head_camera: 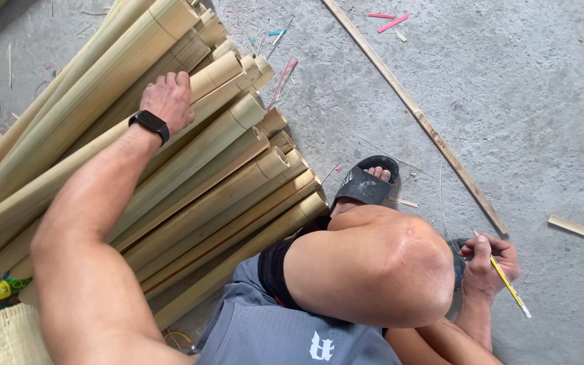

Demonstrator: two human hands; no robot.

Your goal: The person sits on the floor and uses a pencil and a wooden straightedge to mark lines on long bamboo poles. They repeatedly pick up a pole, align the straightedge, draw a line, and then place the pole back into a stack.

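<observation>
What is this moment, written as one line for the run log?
left hand: resting on bamboo poles | right hand: holds yellow pencil | thin wooden strip: lies on concrete floor

The bamboo poles [190,169] under the left hand [167,100] are pale, dry and matt, with a fine lengthwise grain, and the long thin slat [414,111] on the floor looks like the same raw material. The concrete floor [528,101] is grey, rough and dusty, while the pencil [508,286] in the right hand [488,265] has a glossy yellow painted coat. The black slipper [366,182] looks like matt rubber, the shorts [272,331] are smooth grey cloth, and the watch [149,124] has a smooth black band.
</observation>
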